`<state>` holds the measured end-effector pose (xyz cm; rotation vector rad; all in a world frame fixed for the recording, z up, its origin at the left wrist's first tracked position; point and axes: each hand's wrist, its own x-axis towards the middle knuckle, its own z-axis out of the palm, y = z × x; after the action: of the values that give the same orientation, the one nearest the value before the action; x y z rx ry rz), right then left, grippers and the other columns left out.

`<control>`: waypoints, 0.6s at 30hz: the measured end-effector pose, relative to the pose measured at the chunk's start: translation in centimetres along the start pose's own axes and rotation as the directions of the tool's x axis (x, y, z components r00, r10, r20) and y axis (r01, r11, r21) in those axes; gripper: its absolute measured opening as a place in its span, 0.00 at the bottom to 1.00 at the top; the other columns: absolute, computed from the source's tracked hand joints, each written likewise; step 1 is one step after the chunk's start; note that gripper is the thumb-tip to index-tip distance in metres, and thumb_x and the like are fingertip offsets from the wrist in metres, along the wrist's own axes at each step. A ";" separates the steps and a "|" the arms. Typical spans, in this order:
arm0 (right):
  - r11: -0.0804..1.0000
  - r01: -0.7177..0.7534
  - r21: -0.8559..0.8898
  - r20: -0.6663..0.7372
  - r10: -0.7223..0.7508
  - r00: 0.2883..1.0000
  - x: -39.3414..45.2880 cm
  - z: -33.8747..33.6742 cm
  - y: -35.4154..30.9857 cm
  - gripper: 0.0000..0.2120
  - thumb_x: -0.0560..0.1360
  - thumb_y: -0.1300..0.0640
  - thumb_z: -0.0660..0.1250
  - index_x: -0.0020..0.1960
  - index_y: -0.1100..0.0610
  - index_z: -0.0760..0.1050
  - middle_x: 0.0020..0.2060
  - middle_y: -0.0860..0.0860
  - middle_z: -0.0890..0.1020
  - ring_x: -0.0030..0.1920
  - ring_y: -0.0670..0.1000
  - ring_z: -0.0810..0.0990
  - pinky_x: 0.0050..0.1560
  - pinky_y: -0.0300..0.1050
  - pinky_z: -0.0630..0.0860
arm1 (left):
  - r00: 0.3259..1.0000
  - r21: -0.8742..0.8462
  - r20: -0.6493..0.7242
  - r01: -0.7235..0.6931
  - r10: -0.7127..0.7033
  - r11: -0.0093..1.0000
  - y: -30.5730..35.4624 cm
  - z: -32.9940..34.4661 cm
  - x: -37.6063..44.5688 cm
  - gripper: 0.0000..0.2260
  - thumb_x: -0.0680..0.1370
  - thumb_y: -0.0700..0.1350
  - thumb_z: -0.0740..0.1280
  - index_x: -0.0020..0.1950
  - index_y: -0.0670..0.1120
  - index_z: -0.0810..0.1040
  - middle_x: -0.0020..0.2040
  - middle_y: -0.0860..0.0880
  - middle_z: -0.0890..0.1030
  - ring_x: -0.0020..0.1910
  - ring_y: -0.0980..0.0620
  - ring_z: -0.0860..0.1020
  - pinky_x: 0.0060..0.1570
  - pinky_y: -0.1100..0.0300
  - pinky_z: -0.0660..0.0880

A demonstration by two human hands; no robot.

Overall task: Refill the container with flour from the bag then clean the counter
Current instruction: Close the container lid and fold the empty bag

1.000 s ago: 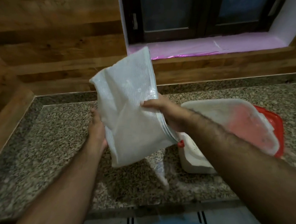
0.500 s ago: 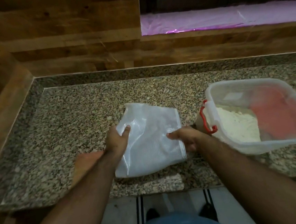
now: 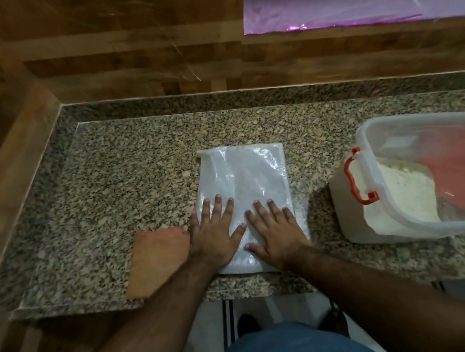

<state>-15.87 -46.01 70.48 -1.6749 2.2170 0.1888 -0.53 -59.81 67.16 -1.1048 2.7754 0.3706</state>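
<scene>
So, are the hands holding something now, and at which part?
Nothing is gripped. The left hand and right hand lie flat, fingers spread, pressing the near half of the empty bag onto the counter.

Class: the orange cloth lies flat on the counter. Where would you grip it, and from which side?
Pinch the orange cloth at its far left corner, coming from above with the left hand. It lies flat and thin on the counter, and that corner is clear of the forearm.

Speckled granite counter [image 3: 139,167]: grey, tan and black flecks
Flat ribbed plastic bag [image 3: 243,180]: translucent white
Clear plastic container [image 3: 400,225]: red clip handle, red showing through
Heaped flour [image 3: 405,187]: off-white
Flat cloth [image 3: 157,259]: orange-brown
Wooden plank wall [image 3: 129,58]: brown banding
Sill covering [image 3: 351,5]: pink
</scene>
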 end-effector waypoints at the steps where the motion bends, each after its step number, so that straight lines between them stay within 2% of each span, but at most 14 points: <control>1: 1.000 -0.011 -0.017 0.021 0.011 1.000 0.3 0.6 0.1 0.43 0.80 0.26 0.44 0.87 0.47 0.39 0.86 0.52 0.39 0.85 0.59 0.37 0.83 0.64 0.41 | 1.000 0.019 0.020 0.000 0.000 1.000 -0.4 0.6 -0.1 0.37 0.82 0.73 0.42 0.88 0.59 0.38 0.89 0.51 0.40 0.87 0.45 0.38 0.82 0.35 0.39; 7: 0.999 -0.018 -0.042 0.021 0.019 1.000 0.3 2.7 1.4 0.44 0.79 0.23 0.42 0.86 0.46 0.35 0.85 0.52 0.36 0.85 0.57 0.36 0.83 0.64 0.40 | 0.999 0.055 0.046 -0.002 -0.001 0.998 -0.7 1.7 -0.6 0.39 0.81 0.74 0.42 0.87 0.58 0.35 0.88 0.51 0.36 0.87 0.47 0.35 0.80 0.34 0.32; 11: 1.000 -0.015 -0.016 0.086 0.017 0.996 0.6 1.5 1.5 0.44 0.81 0.26 0.48 0.86 0.48 0.36 0.86 0.54 0.37 0.85 0.59 0.38 0.83 0.64 0.41 | 0.995 -0.026 0.100 0.032 -0.030 0.999 0.1 0.5 -0.9 0.37 0.83 0.72 0.42 0.87 0.58 0.35 0.88 0.52 0.36 0.87 0.49 0.35 0.79 0.34 0.33; 13: 0.998 -0.057 0.031 0.093 0.054 0.994 0.4 -0.3 1.2 0.42 0.83 0.33 0.56 0.87 0.51 0.43 0.86 0.57 0.45 0.86 0.59 0.45 0.83 0.62 0.46 | 0.997 -0.139 0.069 0.027 -0.018 0.990 0.8 -0.6 -1.0 0.35 0.86 0.68 0.48 0.89 0.54 0.42 0.89 0.50 0.44 0.88 0.49 0.45 0.82 0.36 0.40; 14: 0.995 -0.078 0.062 0.058 0.074 0.996 0.0 -1.5 1.1 0.39 0.83 0.38 0.59 0.86 0.53 0.48 0.86 0.58 0.51 0.86 0.59 0.50 0.83 0.60 0.49 | 1.000 -0.231 0.026 0.008 -0.002 0.973 1.3 -1.3 -1.0 0.34 0.87 0.64 0.52 0.89 0.51 0.49 0.89 0.49 0.51 0.87 0.48 0.51 0.84 0.38 0.46; 16: 0.990 -0.087 0.110 -0.079 0.096 0.992 -1.6 -4.4 1.4 0.30 0.84 0.46 0.61 0.83 0.55 0.61 0.83 0.58 0.64 0.82 0.58 0.61 0.81 0.57 0.56 | 0.993 -0.392 -0.109 -0.078 0.038 0.917 2.8 -3.3 -1.2 0.28 0.87 0.55 0.61 0.85 0.46 0.64 0.85 0.45 0.64 0.83 0.44 0.64 0.82 0.44 0.60; 18: 0.991 -0.066 0.113 -0.245 0.092 0.965 -4.3 -7.8 2.1 0.22 0.83 0.50 0.64 0.75 0.54 0.74 0.76 0.56 0.74 0.77 0.57 0.70 0.79 0.57 0.61 | 0.965 -0.489 -0.260 -0.169 0.042 0.855 4.9 -5.8 -1.5 0.20 0.86 0.47 0.65 0.77 0.44 0.75 0.77 0.45 0.76 0.76 0.44 0.75 0.76 0.53 0.69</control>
<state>-18.39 -43.96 79.04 -1.6326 2.4308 -0.1235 -2.99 -56.97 73.96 -1.1541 3.0505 1.1115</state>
